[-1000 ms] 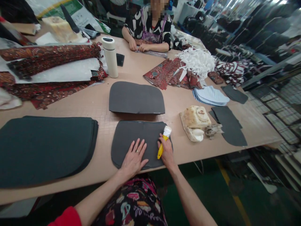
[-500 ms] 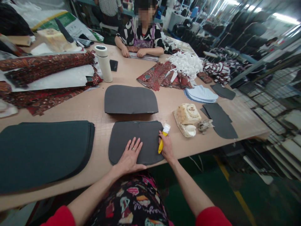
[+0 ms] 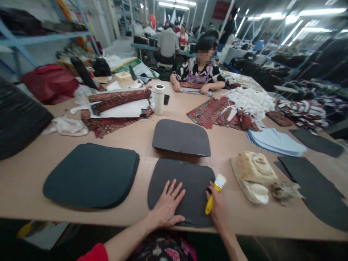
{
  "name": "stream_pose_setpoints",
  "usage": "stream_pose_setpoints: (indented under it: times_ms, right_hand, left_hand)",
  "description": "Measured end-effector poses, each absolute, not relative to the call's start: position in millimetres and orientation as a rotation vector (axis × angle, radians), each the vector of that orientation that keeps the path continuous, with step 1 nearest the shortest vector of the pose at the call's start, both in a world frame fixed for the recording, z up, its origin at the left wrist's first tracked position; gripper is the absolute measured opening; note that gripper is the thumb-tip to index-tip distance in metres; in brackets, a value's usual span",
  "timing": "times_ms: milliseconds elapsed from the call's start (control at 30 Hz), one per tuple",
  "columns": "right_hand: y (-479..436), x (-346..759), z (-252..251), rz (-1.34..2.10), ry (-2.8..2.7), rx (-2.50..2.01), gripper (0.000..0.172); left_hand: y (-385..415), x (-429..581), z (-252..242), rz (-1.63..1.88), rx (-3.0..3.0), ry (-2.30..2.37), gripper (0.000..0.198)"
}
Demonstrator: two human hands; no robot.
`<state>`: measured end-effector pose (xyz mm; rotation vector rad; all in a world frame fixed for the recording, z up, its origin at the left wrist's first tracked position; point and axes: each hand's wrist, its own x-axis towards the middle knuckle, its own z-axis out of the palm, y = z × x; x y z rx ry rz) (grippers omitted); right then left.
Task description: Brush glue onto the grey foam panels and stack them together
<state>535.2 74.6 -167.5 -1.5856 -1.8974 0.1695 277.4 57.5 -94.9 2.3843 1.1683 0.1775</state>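
Note:
My left hand (image 3: 169,203) lies flat with spread fingers on a dark grey stack of cut panels (image 3: 187,181) with rounded corners, close to the table's front edge. At the right side of that stack, my right hand (image 3: 218,206) is closed round a paintbrush (image 3: 212,199) with a yellow handle and pale bristles pointing away from me. Some fingertips of this hand touch the stack's edge. Just behind lies another grey panel stack (image 3: 181,137). To the right sits a stained, cream-coloured container (image 3: 255,167) with a white rounded piece at its front.
A dark green panel stack (image 3: 91,175) lies at left. White flask (image 3: 159,99), patterned fabric rolls (image 3: 119,96) and white strips (image 3: 248,103) stand farther back. Across the table a co-worker (image 3: 199,70) handles patterned fabric. More grey pieces (image 3: 315,185) lie at right.
My view has swung up and to the left, so the table appears lower and farther right. Both hands keep their places on the stack, and the brush stays in my right hand.

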Motion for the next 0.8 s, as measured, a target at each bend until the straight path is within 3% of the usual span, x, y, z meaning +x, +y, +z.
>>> stream_pose_setpoints:
  times_ms: [67,167,267,433,667,800]
  right_hand:
    - [78.4,545.8,-181.0,0.132,-1.842,-1.620,0.043]
    - [85.1,547.2,-198.4,0.149,-1.813,-1.533,0.047]
    - [87.2,537.5,-205.4,0.184,-1.791,-1.483,0.046]
    - [91.2,535.8,-207.6,0.157,-1.848,-1.467,0.043]
    - [84.4,515.4,-175.0,0.388,-1.659,-1.523,0.041]
    - [73.8,482.9,-136.9,0.624,-1.372,-1.456,0.039]
  left_hand:
    - [57.1,258.1,-82.1,0.269,2.327,1.233,0.079]
    - [53.9,203.5,-63.6,0.563,2.145,1.862,0.054]
    - [46.3,138.3,-58.8,0.623,1.829,2.505,0.053]
    - [40.3,76.4,-77.7,0.716,1.862,2.281,0.019]
    - [45.1,60.0,-48.4,0.810,1.708,2.200,0.039]
    - [60.9,115.0,-16.6,0.939,1.600,1.946,0.039]
